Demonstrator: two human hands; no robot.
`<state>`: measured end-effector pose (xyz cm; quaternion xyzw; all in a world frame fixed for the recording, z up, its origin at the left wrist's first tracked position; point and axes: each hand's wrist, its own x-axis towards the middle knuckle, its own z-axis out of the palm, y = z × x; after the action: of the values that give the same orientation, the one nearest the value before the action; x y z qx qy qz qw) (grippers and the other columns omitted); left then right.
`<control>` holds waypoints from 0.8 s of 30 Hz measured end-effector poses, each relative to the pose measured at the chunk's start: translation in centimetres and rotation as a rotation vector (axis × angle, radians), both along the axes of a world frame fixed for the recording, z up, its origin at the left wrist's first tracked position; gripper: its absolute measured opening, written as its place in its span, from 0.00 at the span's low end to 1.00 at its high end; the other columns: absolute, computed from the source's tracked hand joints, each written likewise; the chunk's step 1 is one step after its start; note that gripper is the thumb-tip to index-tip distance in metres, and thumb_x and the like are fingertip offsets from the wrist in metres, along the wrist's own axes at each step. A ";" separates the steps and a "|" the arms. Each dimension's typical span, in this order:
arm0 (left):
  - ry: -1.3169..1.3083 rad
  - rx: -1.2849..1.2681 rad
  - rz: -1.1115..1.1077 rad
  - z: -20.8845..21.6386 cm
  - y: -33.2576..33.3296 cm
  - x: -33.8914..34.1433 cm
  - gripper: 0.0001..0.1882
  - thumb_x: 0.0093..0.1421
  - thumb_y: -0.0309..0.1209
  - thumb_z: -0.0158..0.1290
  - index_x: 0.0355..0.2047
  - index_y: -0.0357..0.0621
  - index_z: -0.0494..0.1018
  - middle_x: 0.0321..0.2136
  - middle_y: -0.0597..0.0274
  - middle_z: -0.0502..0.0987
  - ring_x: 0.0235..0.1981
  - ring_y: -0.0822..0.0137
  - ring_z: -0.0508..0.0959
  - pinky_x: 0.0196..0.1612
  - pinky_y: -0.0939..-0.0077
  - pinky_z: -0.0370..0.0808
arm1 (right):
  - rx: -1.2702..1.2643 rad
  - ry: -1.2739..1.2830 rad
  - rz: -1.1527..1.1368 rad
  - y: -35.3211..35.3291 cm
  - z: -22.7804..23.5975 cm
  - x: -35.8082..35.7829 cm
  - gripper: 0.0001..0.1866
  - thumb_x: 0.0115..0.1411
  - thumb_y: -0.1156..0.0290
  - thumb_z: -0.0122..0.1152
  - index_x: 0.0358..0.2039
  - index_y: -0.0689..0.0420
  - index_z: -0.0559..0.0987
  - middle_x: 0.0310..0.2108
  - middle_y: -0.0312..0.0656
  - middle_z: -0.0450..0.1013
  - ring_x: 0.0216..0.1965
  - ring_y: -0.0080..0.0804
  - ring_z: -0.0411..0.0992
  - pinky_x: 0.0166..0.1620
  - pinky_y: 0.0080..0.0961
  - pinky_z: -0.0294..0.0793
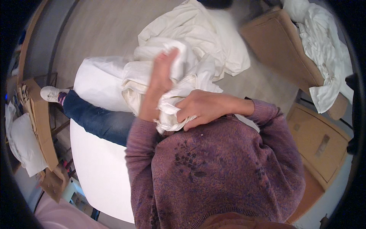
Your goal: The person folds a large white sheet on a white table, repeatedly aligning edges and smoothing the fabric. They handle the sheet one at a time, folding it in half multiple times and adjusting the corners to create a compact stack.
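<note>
A large heap of white bedding cloth [183, 30] spreads from my lap out over the floor ahead, its folds loose and crumpled. My right hand [206, 107] is closed on a gathered edge of this cloth, close against my sweater. Farther out, my left hand [162, 72] lies over the folds, smeared by motion, so its fingers do not show clearly. Between the two hands the cloth is bunched up, and part of it is hidden behind my left forearm.
I sit on a white padded seat [97, 164], one jeans-clad leg [99, 120] stretched left. Open cardboard boxes stand at right, one upper box [280, 45] beside more white cloth [324, 42]. A lower box [318, 141] is nearer. At left, white bags [28, 141] lie beside cardboard [38, 122].
</note>
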<state>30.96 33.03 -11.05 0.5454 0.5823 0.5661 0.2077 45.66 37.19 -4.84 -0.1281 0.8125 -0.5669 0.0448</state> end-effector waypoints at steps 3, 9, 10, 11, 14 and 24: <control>-1.228 -0.509 -0.014 -0.8 0.2 3.8 0.11 0.56 0.30 0.47 0.37 0.37 0.69 0.31 0.64 0.73 0.30 0.75 0.71 0.33 0.81 0.69 | -0.315 0.040 -0.245 1.8 0.1 0.6 0.10 0.51 0.66 0.51 0.30 0.59 0.74 0.23 0.42 0.70 0.23 0.29 0.68 0.27 0.24 0.66; -1.347 -0.426 0.081 0.6 0.5 4.2 0.11 0.57 0.31 0.46 0.37 0.37 0.69 0.31 0.63 0.73 0.28 0.76 0.72 0.29 0.83 0.69 | -0.663 -0.172 -0.944 5.8 -0.6 1.7 0.14 0.57 0.65 0.44 0.32 0.64 0.73 0.22 0.39 0.69 0.16 0.17 0.61 0.21 0.11 0.60; -1.337 -0.442 0.079 0.9 0.6 4.3 0.11 0.57 0.31 0.46 0.37 0.37 0.69 0.30 0.63 0.73 0.28 0.76 0.72 0.29 0.83 0.69 | -0.703 -0.144 -0.973 6.0 -1.0 1.6 0.15 0.57 0.65 0.44 0.32 0.64 0.73 0.22 0.39 0.69 0.16 0.18 0.61 0.21 0.11 0.60; -1.287 -0.398 0.120 1.0 0.6 4.6 0.11 0.57 0.32 0.46 0.36 0.37 0.69 0.30 0.64 0.73 0.28 0.77 0.71 0.28 0.84 0.69 | -0.742 -0.118 -1.000 6.3 -1.3 1.3 0.16 0.57 0.65 0.43 0.32 0.65 0.73 0.22 0.39 0.69 0.16 0.18 0.61 0.21 0.11 0.60; -1.185 -0.334 0.186 1.1 0.6 5.1 0.11 0.57 0.33 0.46 0.35 0.37 0.69 0.28 0.65 0.73 0.27 0.78 0.71 0.29 0.84 0.69 | -0.657 -0.073 -1.074 7.3 -1.8 0.8 0.16 0.57 0.65 0.41 0.32 0.66 0.72 0.21 0.39 0.68 0.17 0.19 0.62 0.23 0.13 0.61; -0.942 -0.183 0.508 0.6 0.3 3.9 0.12 0.59 0.34 0.44 0.34 0.37 0.70 0.28 0.68 0.71 0.28 0.79 0.67 0.32 0.84 0.66 | -0.147 0.242 -1.464 13.5 -3.2 3.1 0.18 0.58 0.64 0.37 0.35 0.66 0.72 0.24 0.41 0.71 0.25 0.25 0.67 0.32 0.21 0.65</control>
<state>34.88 33.33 -10.41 0.0543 0.5864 0.7288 0.3494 48.72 50.64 -8.08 0.3814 0.6493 -0.4866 -0.4428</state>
